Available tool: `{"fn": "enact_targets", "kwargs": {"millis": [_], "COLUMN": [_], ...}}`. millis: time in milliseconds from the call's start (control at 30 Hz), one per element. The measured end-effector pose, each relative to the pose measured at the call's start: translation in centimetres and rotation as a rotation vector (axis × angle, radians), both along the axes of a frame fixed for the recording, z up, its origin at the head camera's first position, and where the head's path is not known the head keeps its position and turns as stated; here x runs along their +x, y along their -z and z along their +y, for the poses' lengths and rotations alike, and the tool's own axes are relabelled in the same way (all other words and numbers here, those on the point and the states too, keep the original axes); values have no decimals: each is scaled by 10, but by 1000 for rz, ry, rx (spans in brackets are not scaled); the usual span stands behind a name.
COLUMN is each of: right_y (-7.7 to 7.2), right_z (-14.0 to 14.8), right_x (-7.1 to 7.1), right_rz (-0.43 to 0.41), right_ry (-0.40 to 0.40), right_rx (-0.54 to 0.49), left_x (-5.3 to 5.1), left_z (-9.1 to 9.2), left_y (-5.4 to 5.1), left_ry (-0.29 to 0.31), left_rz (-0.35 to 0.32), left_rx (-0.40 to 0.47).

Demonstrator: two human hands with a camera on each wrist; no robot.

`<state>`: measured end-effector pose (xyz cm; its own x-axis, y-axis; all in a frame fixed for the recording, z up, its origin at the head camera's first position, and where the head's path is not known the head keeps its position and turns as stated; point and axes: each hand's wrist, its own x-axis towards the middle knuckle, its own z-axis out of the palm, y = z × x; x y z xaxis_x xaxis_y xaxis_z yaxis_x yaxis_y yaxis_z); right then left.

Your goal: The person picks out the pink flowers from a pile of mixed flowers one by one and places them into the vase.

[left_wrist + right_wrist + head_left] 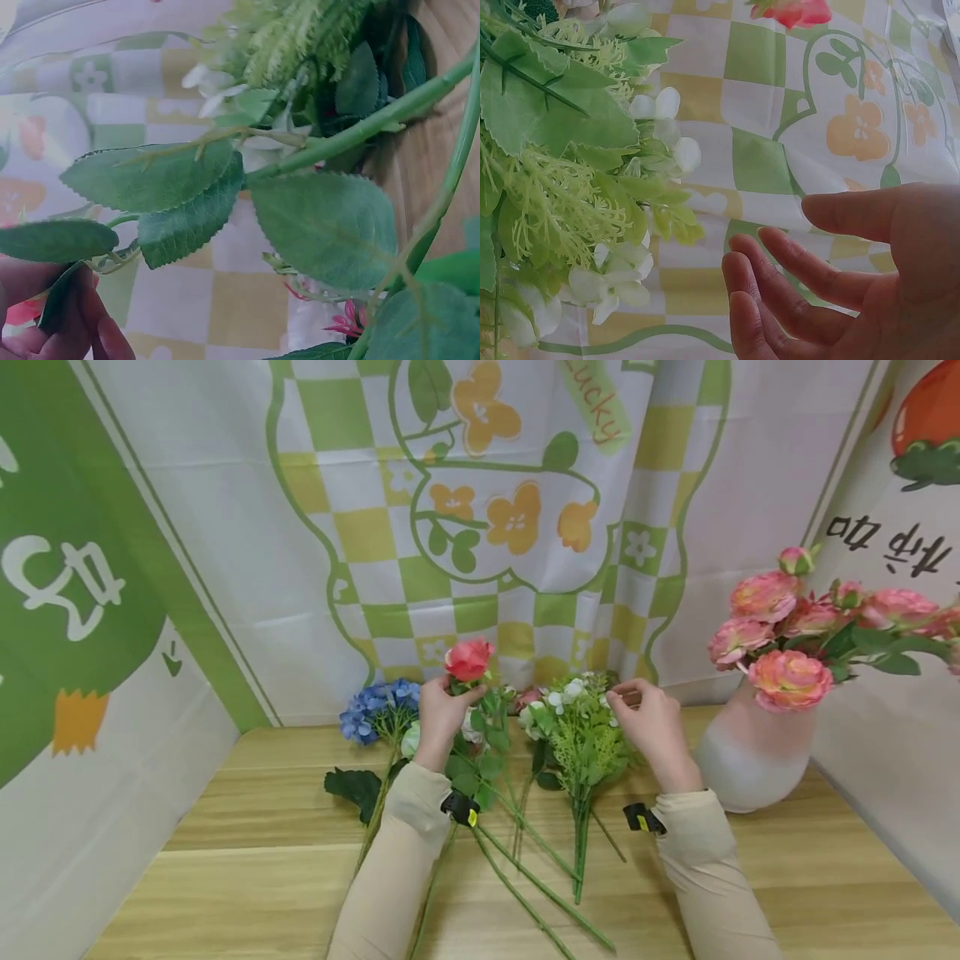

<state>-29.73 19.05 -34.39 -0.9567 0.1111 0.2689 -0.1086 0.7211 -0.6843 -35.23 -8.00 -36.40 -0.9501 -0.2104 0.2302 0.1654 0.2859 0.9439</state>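
Note:
My left hand (pixel 441 722) is at a red rose (pixel 468 660) whose long green stem slants down toward the table's front. In the left wrist view, its thumb and fingers pinch a small green leaf (pixel 56 300) just under the bloom, which is mostly hidden there. The right hand (pixel 656 731) hovers beside a bunch of white flowers and light green sprigs (pixel 588 747) lying on the table. Its fingers are loosely bent, with nothing between them, and the right wrist view shows them apart from the white blossoms (pixel 611 289).
A blue hydrangea (pixel 375 710) lies left of the left hand. Pink flowers (pixel 791 681) fill a pink-and-white vase (pixel 753 756) at the right. Several stems cross the wooden table (pixel 285 877). A patterned cloth (pixel 375 585) hangs behind.

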Motion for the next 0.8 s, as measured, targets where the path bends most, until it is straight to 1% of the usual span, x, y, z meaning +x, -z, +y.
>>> {"fn": "enact_targets", "kwargs": {"millis": [100,167,267,333,433,533,633,700,800], "right_y": [2,4,6,7,7,4,-1,-5,-10], "right_z": [-2,-3,-5,-6,-9,-13,-19,-23,-32], "right_x": [2,2,3,2,3,5,9,11,14], "right_rz": [1,-1,-3,5,29,57,103,140,179], "right_ry": [1,2,-1,1,6,5,-1,-10,-24], "right_rx": [-1,3,7,6,-11,-11,0,6,6], "left_x": [9,14,21,25,29,31,34,37,41], "left_z": [-3,-5,-8,-8,-8,-7,-6,-6,-6], "left_y": [3,4,7,8,8,5,0,-4,-10], "left_ry": [4,-7,-20,-15,9,23,22,5,-38], "left_rz": [-2,-9,4,15,36,56,101,142,197], "left_rx": [53,72,112,145,172,177,171,158,142]}}
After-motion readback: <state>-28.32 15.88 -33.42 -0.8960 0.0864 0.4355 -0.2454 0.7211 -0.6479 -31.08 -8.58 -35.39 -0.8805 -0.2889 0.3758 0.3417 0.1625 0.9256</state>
